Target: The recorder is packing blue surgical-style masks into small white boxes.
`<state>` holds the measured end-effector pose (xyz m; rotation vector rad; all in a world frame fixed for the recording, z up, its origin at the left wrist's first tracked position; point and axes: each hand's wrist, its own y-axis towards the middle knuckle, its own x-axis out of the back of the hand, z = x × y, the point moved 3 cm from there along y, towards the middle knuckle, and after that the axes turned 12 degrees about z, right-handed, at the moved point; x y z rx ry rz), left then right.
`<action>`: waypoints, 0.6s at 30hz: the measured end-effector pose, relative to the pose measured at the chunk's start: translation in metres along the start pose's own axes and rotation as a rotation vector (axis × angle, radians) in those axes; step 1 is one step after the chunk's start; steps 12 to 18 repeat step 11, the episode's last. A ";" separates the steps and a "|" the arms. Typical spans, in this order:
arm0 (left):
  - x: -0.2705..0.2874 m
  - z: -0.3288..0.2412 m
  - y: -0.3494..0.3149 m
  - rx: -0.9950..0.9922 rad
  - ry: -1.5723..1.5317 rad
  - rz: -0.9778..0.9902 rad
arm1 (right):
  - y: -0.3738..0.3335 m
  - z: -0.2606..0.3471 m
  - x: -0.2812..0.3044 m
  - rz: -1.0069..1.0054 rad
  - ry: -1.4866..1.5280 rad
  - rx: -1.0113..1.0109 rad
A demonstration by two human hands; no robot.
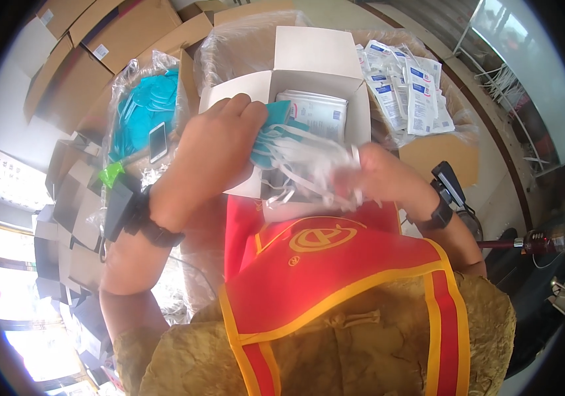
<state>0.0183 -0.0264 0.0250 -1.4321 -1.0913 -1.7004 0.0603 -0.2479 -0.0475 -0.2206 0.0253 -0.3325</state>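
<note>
My left hand (223, 135) is closed on a bundle of teal pieces (276, 129) with many long white straps, held over the near left part of an open white box (315, 49). The straps (315, 158) fan out to the right toward my right hand (384, 173). That hand is smeared by motion and touches or is very near the strap ends; its grip cannot be made out. Inside the white box, behind the straps, lies a stack of white printed packets (318, 109).
At left, a plastic-lined carton holds more teal pieces (150, 102), with a phone (157, 142) at its near edge. To the right, another lined carton holds loose white-and-blue packets (421, 96). Brown cartons (130, 36) stand at the far left. Dark equipment (539, 244) stands at right.
</note>
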 end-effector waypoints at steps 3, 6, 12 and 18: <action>0.001 -0.003 -0.001 -0.010 -0.002 0.005 | 0.008 0.000 0.005 -0.315 0.069 0.131; -0.006 0.002 0.000 0.027 0.030 0.030 | 0.003 0.012 -0.003 -0.225 0.108 0.161; -0.026 -0.010 0.004 -0.055 -0.004 0.206 | 0.005 0.049 -0.036 0.119 0.091 0.336; -0.026 -0.010 0.004 -0.055 -0.004 0.206 | 0.005 0.049 -0.036 0.119 0.091 0.336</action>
